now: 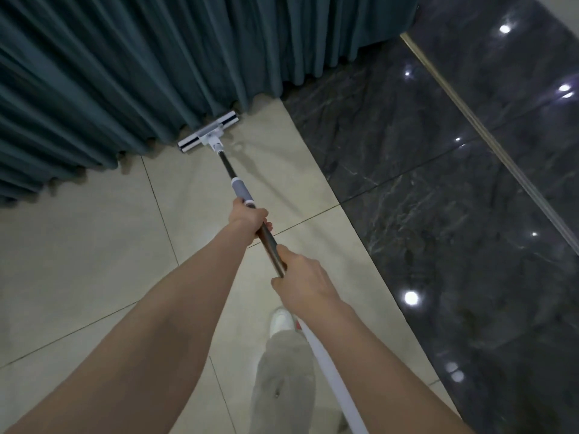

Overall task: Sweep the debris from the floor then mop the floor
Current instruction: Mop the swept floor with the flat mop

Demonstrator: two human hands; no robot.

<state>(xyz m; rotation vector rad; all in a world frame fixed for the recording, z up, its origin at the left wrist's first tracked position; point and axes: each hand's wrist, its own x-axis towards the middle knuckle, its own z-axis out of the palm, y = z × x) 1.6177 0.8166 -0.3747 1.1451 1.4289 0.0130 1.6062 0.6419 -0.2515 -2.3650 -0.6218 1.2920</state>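
Mop head [206,131]: a flat white-and-dark pad that lies on the pale tile floor [94,245], its long edge touching the hem of the teal curtain [125,73], well ahead of the person.
Pole [227,166]: a slim metal shaft that slants from the head back to the hands, with a grey sleeve [241,191] just ahead of the left grip [249,216]. A white length [326,364] runs on under the right forearm.
Left grip: fingers wrapped round the pole just behind the sleeve; this is the forward hold.
Right grip [302,281]: fingers curled round the pole nearer the body, close behind the left.
Step in hand: judged to be mopping, at the far reach of a stroke along the curtain line. No debris shows on the tiles.
Handling: the mop looks light and the pole stiff, so it should steer easily. The head probably swivels at its joint, so twisting the shaft would turn it. Polished metal may slip in a damp palm.
Where to hold: two hands apart on the shaft, the forward one by the sleeve to press down and the rear one to steer.
Risk: the pad could catch the curtain hem and drag it. The dark marble strip [438,183] to the right looks glossy and may be slick once wet.
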